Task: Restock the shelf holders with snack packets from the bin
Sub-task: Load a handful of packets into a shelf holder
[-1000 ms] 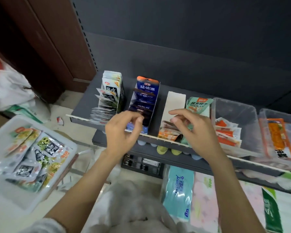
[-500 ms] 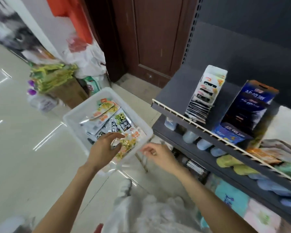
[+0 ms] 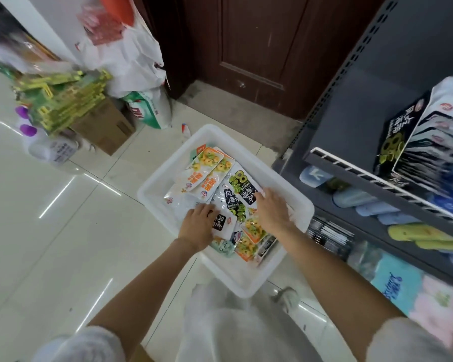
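A small shop: a dark retail shelf [image 3: 351, 121] carrying packaged goods, with stock piled on a cardboard box [image 3: 107, 131] left of it.

Both bare forearms reach up from the lower frame toward its centre; the left hand [image 3: 197, 226] curls its fingers closed, while the right hand [image 3: 272, 211] lies palm-down, fingers spread.

The bin [image 3: 249, 279] is set on the floor left of the shelf [image 3: 356, 118], with snack packets [image 3: 207, 176] piled inside it.
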The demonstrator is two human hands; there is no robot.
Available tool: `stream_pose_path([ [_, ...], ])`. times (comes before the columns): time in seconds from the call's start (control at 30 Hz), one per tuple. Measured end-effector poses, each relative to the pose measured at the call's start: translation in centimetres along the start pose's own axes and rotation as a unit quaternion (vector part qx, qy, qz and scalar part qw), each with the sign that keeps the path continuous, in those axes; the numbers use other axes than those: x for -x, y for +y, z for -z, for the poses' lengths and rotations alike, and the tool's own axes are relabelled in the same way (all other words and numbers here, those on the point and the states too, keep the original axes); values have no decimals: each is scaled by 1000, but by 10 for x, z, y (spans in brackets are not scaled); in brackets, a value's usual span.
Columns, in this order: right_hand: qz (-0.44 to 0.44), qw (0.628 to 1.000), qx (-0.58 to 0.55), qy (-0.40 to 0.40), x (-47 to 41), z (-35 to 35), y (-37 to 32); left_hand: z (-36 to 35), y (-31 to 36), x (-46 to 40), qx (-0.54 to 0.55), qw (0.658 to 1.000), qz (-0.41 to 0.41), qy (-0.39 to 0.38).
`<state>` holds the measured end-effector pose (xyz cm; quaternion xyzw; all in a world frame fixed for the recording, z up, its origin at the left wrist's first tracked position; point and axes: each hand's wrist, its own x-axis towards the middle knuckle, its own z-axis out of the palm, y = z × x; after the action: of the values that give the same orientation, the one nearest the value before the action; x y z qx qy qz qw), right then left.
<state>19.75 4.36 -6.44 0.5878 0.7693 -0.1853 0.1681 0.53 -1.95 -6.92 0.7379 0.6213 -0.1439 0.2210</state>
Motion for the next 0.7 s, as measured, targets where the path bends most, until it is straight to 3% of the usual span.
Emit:
stream_pose_path([
  [0.17,32,990,140,5,2,0,1,0,-4,-12,-35,998,-39,18],
  [0.3,42,991,126,6,6,17,9,11,-6,-18,-52,995,-81,38],
  [0.43,-40,988,-116,96,32,46,23,24,-9,-27,-30,992,-106,67],
  [0.5,-68,957,-250,132,52,60,26,36,-10,-25,7,992,-108,67],
  [0.57,-91,908,-379,152,73,70,26,53,-5,-15,150,981,-88,85],
  [0.6,-100,877,-441,161,82,73,26,63,0,-10,281,954,-58,85],
  [0.67,-118,821,-531,172,96,74,26,83,14,1,556,828,-5,68],
  [0.7,-129,800,-560,172,101,73,27,89,20,3,639,766,22,69],
])
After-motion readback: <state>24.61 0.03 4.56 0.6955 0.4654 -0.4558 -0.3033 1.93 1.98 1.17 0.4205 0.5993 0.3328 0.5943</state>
